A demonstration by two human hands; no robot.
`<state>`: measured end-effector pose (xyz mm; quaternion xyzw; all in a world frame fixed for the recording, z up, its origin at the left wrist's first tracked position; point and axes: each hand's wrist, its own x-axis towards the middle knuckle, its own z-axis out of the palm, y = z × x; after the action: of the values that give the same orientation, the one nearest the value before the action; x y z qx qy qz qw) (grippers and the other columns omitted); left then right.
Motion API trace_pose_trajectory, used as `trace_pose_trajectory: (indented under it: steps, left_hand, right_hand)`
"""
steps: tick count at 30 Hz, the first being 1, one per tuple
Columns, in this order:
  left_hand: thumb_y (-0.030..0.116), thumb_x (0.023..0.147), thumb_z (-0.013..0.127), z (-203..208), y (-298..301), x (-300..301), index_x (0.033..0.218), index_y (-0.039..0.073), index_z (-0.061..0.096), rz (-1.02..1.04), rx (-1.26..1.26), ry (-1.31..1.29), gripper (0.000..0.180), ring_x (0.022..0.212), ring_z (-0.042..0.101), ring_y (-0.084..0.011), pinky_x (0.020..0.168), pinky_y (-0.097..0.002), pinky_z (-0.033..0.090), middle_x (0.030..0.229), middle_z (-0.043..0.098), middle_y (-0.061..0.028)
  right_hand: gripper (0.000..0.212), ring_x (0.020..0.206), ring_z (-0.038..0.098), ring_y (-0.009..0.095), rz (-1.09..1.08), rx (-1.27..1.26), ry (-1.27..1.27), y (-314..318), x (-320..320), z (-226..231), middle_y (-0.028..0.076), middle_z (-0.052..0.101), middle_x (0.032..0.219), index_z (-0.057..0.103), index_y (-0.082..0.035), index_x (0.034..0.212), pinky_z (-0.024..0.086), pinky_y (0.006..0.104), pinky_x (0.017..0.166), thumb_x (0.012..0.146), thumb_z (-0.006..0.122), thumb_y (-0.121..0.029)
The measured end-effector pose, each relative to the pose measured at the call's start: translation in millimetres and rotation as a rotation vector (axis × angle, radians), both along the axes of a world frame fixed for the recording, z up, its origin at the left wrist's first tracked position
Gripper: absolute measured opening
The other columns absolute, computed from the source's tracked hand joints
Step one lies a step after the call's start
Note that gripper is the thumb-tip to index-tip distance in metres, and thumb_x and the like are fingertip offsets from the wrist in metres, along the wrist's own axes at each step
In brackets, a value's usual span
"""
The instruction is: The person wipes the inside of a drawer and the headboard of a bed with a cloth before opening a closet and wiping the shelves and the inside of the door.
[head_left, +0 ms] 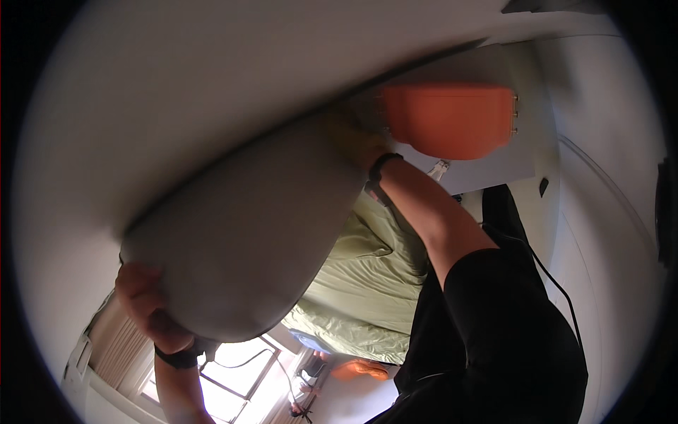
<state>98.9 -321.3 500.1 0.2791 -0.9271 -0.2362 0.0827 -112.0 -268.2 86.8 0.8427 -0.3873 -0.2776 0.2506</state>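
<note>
One broad pale surface (176, 78) fills the upper left, and the dark upper edge of a large grey panel (247, 233) runs along it; whether they touch I cannot tell. The panel slants across the middle, its rounded end low at left, between the two hands, which are well apart. Black clothing (522, 332) covers the lower right. Olive-green cloth (367, 275) lies wrinkled beyond the panel's right edge. A bright window (240, 371) shows below the rounded end. At upper right is an orange container (452, 120) with a curved lower side. The left hand (145, 300) is clamped on the panel's rounded end, fingers over its face. The right hand (359, 147), shadowed and blurred, is at the panel's upper right; its grip I cannot tell. Smallest are an orange object (360, 369) near the window and dark bands on both wrists.
</note>
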Motion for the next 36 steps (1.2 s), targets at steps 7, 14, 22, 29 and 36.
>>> trace_pose_trajectory:
  steps: [7,14,22,29,36]
  left_hand:
    - [0.036,0.092,0.054,-24.4,-9.7,-37.6,0.074,0.005,0.056,-0.051,-0.278,0.090,0.036,0.073,0.058,-0.0288,0.065,-0.0386,0.043,0.082,0.063,-0.0140]
    - [0.032,0.094,0.046,-3.1,-18.1,-30.3,0.079,0.008,0.056,-0.095,-0.400,0.157,0.030,0.070,0.054,-0.0365,0.063,-0.0473,0.044,0.078,0.051,-0.0137]
    - [0.023,0.092,0.053,11.6,23.1,-8.0,0.092,0.009,0.057,0.035,-0.513,0.072,0.014,0.086,0.057,-0.0359,0.080,-0.0468,0.048,0.092,0.057,-0.0124]
    - [0.021,0.091,0.064,-0.1,105.2,-28.8,0.106,0.008,0.065,0.374,-0.858,0.099,0.020,0.136,0.048,-0.0392,0.112,-0.0502,0.042,0.123,0.061,-0.0138]
    - [0.017,0.087,0.067,-26.1,141.4,-18.9,0.108,0.009,0.066,0.512,-0.547,0.145,0.022,0.151,0.033,-0.0394,0.121,-0.0563,0.033,0.143,0.052,-0.0127]
  right_hand:
    - [0.010,0.085,0.058,0.023,-0.915,-0.301,-0.637,-7.5,42.7,101.1,0.010,0.058,0.089,0.062,-0.008,0.083,0.046,0.0409,0.072,0.085,0.058,-0.017]
    - [0.018,0.091,0.060,0.025,-0.220,-0.465,-0.990,43.1,55.6,265.7,0.009,0.060,0.093,0.064,-0.006,0.102,0.048,0.0397,0.080,0.089,0.054,-0.013]
    - [0.029,0.088,0.059,0.028,-0.065,-0.338,-0.322,126.2,59.0,428.5,0.012,0.060,0.097,0.064,-0.008,0.113,0.047,0.0431,0.082,0.091,0.064,-0.027]
    - [0.045,0.102,0.063,0.034,0.151,-0.196,-1.061,208.1,-37.5,510.7,0.014,0.067,0.111,0.065,-0.007,0.121,0.048,0.0474,0.089,0.088,0.071,-0.038]
    - [0.057,0.111,0.060,0.035,-0.097,-0.113,-1.086,323.5,-73.5,583.3,0.012,0.067,0.118,0.062,-0.007,0.129,0.048,0.0451,0.098,0.086,0.076,-0.042]
